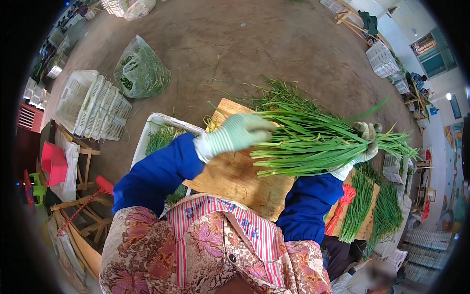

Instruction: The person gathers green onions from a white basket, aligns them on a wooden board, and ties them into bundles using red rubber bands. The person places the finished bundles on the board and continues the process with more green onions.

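My right hand [367, 141], in a stained pale glove, grips a large bunch of green chives [312, 147] near its right end. The bunch lies across above a wooden board [242, 180], with pale cut ends towards the left. My left hand [242, 132], in a pale green ribbed glove, is motion-blurred at the bunch's left end; whether its fingers hold any stalks cannot be told. Loose chives [290, 93] lie beyond the board. On the right, a red bundle of ties [341, 209] rests beside more chives [358, 205] on another board.
A white crate [141, 141] with greens stands left of the board. Farther left are stacked white baskets [97, 106] and a clear plastic bag of greens [141, 70]. A red-handled tool [104, 185] leans at lower left. Another person [374, 279] is at lower right.
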